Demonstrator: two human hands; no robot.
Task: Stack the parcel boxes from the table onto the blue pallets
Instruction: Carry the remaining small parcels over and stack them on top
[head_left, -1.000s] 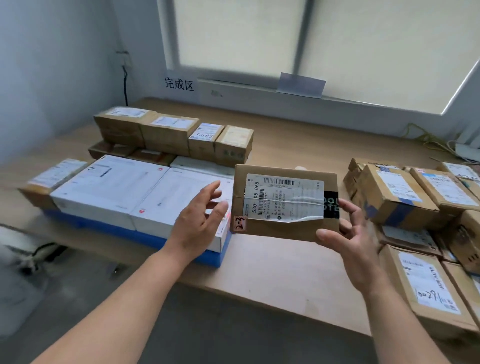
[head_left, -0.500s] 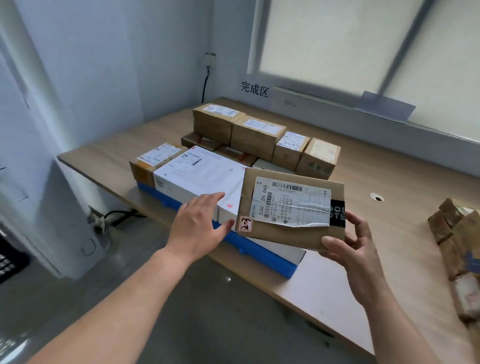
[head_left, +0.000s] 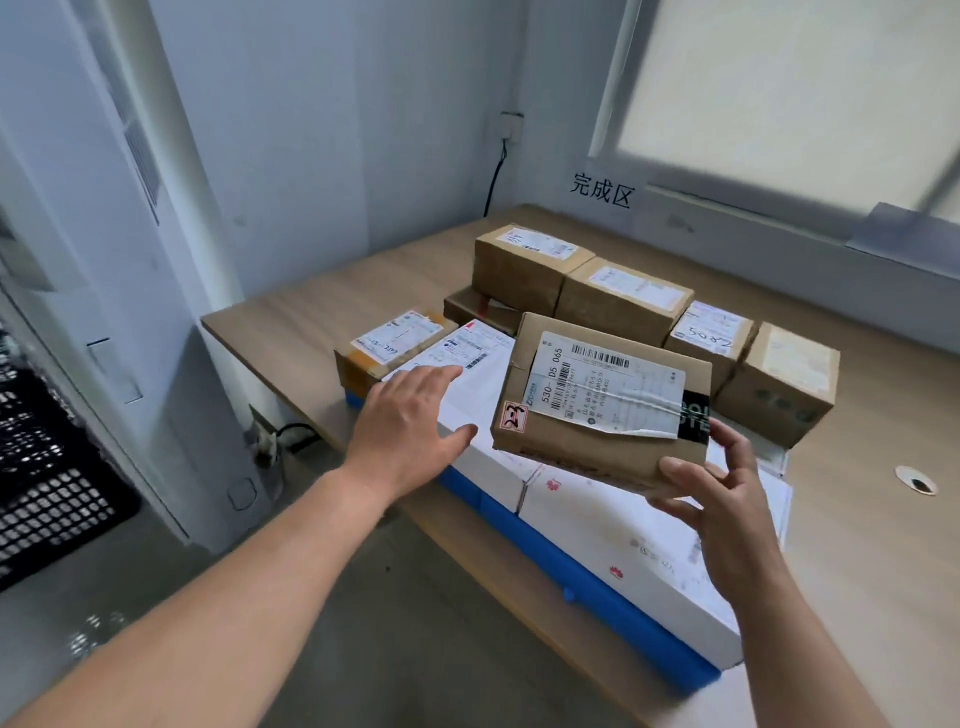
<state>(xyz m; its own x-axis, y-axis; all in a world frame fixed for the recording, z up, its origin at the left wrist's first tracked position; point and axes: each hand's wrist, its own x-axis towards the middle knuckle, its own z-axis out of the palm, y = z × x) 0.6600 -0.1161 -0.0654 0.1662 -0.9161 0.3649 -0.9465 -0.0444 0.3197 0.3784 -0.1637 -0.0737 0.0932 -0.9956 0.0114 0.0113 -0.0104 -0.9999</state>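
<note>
My right hand (head_left: 727, 499) grips the near right corner of a flat brown parcel box (head_left: 597, 405) with a white shipping label, holding it tilted in the air above the white boxes (head_left: 623, 540). Those white boxes lie flat on the blue pallet (head_left: 613, 597) at the table's front edge. My left hand (head_left: 410, 426) hovers open, fingers spread, just left of the held parcel and over a white box. Behind stand several brown boxes (head_left: 618, 301) in a row, and one more brown box (head_left: 384, 348) sits at the pallet's left end.
The wooden table (head_left: 332, 306) meets a white wall on the left and a window wall with a Chinese sign (head_left: 602, 189) behind. A cable hole (head_left: 917, 480) is in the tabletop at right. A black crate (head_left: 47, 467) stands on the floor at left.
The view has swung left and closer to the pallet. The held parcel now hangs over the white boxes, and my left hand has reached forward over them. The parcel pile at right has left the view.
</note>
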